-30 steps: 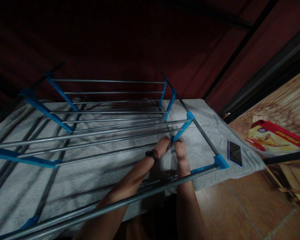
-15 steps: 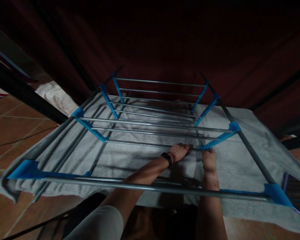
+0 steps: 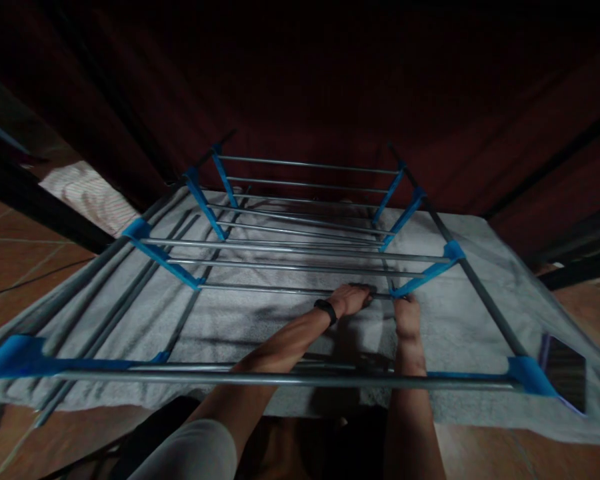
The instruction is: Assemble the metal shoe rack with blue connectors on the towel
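A metal rack of grey rods and blue plastic joints lies over a grey towel. My left hand, with a black band on the wrist, is wrapped round the thin grey rod near its right end. My right hand is closed on the lower end of a blue bracket, where that rod meets it. Both forearms pass under the rack's thick near rail.
A dark phone lies on the towel at the right, beside a blue corner joint. Dark red curtain fills the background. Brown tiled floor shows at left and bottom right, with a striped cloth at the left.
The view has swung left, so the red box at the right has left the frame. My left hand has shifted from the bracket's tip onto the rod; my right hand stays at the bracket.
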`<control>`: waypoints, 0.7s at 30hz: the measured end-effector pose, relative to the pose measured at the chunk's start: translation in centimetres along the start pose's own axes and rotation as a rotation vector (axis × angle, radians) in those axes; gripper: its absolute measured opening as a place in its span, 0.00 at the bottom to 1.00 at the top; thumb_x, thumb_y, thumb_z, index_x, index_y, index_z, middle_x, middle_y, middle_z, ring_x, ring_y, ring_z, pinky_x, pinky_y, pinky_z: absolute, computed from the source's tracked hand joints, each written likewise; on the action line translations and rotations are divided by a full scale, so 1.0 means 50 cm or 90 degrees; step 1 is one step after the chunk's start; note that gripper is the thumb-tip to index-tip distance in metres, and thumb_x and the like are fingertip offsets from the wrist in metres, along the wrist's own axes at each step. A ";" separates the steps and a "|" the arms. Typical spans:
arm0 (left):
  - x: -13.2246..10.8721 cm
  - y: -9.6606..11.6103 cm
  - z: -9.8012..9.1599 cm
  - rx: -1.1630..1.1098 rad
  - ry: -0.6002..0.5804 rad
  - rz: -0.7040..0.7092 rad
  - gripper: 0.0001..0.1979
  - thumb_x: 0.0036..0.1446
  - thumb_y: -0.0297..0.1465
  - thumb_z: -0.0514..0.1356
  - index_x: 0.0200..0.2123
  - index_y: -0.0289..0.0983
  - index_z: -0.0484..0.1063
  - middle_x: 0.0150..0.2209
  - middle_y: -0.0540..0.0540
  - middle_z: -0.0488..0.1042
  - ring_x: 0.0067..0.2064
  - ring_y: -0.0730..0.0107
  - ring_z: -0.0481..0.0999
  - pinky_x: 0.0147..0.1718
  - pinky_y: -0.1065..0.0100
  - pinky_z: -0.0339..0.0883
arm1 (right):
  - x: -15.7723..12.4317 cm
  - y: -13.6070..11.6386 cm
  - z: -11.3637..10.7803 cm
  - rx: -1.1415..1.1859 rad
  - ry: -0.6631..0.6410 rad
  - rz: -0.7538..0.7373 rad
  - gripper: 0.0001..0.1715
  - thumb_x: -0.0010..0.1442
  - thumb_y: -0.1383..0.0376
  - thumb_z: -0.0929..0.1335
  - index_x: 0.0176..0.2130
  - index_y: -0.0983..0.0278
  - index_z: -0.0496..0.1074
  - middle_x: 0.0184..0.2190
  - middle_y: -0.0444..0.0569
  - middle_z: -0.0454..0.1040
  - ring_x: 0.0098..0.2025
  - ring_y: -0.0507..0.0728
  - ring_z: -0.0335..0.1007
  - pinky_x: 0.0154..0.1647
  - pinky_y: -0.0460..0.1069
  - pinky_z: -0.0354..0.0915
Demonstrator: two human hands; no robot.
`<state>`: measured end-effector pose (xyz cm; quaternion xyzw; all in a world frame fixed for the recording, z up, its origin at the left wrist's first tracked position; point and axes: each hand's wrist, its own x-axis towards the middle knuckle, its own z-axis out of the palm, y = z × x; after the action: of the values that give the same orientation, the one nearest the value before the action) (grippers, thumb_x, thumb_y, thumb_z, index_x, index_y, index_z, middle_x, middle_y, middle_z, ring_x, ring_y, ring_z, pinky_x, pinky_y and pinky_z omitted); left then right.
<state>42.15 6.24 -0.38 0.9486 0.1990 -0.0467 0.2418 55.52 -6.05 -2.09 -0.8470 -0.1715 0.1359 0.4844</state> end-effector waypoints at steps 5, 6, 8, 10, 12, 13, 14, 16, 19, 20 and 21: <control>0.008 0.002 0.004 0.035 0.024 0.001 0.17 0.72 0.38 0.49 0.51 0.37 0.73 0.50 0.38 0.80 0.52 0.54 0.79 0.49 0.60 0.71 | 0.013 0.009 0.010 0.030 0.012 0.014 0.07 0.43 0.67 0.61 0.27 0.60 0.66 0.22 0.43 0.67 0.27 0.54 0.58 0.32 0.50 0.58; 0.008 0.003 0.009 0.043 0.035 0.011 0.17 0.72 0.38 0.48 0.52 0.37 0.72 0.50 0.37 0.80 0.52 0.54 0.79 0.48 0.60 0.71 | 0.015 0.011 0.012 0.043 0.010 0.017 0.07 0.43 0.67 0.61 0.27 0.60 0.66 0.23 0.42 0.67 0.28 0.53 0.58 0.32 0.49 0.59; 0.008 0.007 0.020 0.057 0.053 0.032 0.17 0.72 0.37 0.47 0.53 0.36 0.71 0.50 0.37 0.79 0.52 0.54 0.79 0.48 0.60 0.71 | 0.017 0.015 0.013 0.072 -0.002 0.017 0.07 0.43 0.67 0.61 0.27 0.61 0.66 0.23 0.42 0.66 0.28 0.53 0.57 0.32 0.48 0.58; 0.008 0.010 0.028 0.069 0.064 0.043 0.17 0.73 0.36 0.47 0.54 0.37 0.69 0.50 0.37 0.79 0.51 0.55 0.79 0.48 0.60 0.71 | 0.017 0.019 0.013 0.085 -0.012 0.011 0.07 0.43 0.67 0.61 0.28 0.61 0.66 0.22 0.41 0.65 0.29 0.53 0.56 0.32 0.48 0.58; 0.009 0.011 0.030 0.077 0.065 0.052 0.17 0.73 0.36 0.46 0.55 0.38 0.69 0.49 0.38 0.79 0.51 0.55 0.79 0.47 0.60 0.70 | 0.016 0.022 0.012 0.083 -0.018 0.006 0.08 0.43 0.67 0.61 0.29 0.60 0.66 0.22 0.42 0.65 0.29 0.54 0.57 0.33 0.49 0.59; 0.010 0.011 0.029 0.077 0.061 0.055 0.17 0.73 0.37 0.46 0.55 0.39 0.69 0.49 0.39 0.79 0.50 0.55 0.79 0.46 0.60 0.70 | 0.016 0.023 0.011 0.080 -0.020 0.006 0.08 0.43 0.67 0.62 0.29 0.60 0.66 0.22 0.42 0.66 0.30 0.54 0.57 0.34 0.49 0.59; 0.011 0.010 0.026 0.076 0.053 0.055 0.17 0.73 0.37 0.46 0.54 0.39 0.70 0.48 0.39 0.80 0.50 0.55 0.80 0.46 0.60 0.70 | 0.015 0.023 0.011 0.078 -0.021 0.007 0.08 0.43 0.67 0.62 0.29 0.60 0.66 0.22 0.42 0.66 0.30 0.54 0.58 0.34 0.49 0.60; 0.015 0.009 0.019 0.068 0.038 0.047 0.18 0.73 0.38 0.46 0.53 0.39 0.71 0.47 0.40 0.80 0.50 0.56 0.80 0.47 0.60 0.70 | 0.015 0.021 0.011 0.074 -0.021 0.010 0.08 0.43 0.67 0.62 0.28 0.60 0.65 0.22 0.42 0.66 0.30 0.55 0.58 0.35 0.50 0.60; 0.024 0.008 0.008 0.044 0.032 0.030 0.17 0.72 0.38 0.47 0.51 0.40 0.73 0.48 0.40 0.80 0.50 0.56 0.80 0.47 0.61 0.70 | 0.014 0.015 0.011 0.071 -0.013 0.016 0.09 0.42 0.67 0.61 0.29 0.60 0.66 0.22 0.43 0.66 0.31 0.55 0.59 0.35 0.50 0.60; 0.028 0.008 0.005 0.035 0.030 0.027 0.17 0.72 0.38 0.47 0.50 0.40 0.73 0.48 0.40 0.80 0.50 0.57 0.79 0.47 0.62 0.70 | 0.013 0.012 0.011 0.070 -0.012 0.016 0.10 0.42 0.67 0.61 0.29 0.61 0.67 0.22 0.43 0.66 0.31 0.55 0.60 0.35 0.50 0.60; 0.032 0.007 0.003 0.025 0.025 0.023 0.17 0.72 0.38 0.48 0.49 0.41 0.74 0.48 0.41 0.80 0.50 0.57 0.79 0.47 0.62 0.70 | 0.012 0.010 0.010 0.070 -0.011 0.016 0.10 0.42 0.68 0.61 0.29 0.61 0.67 0.22 0.43 0.67 0.31 0.55 0.60 0.35 0.50 0.59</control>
<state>43.75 6.44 -0.62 0.9573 0.1857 -0.0273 0.2199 55.95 -5.63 -2.83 -0.8200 -0.1573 0.1585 0.5270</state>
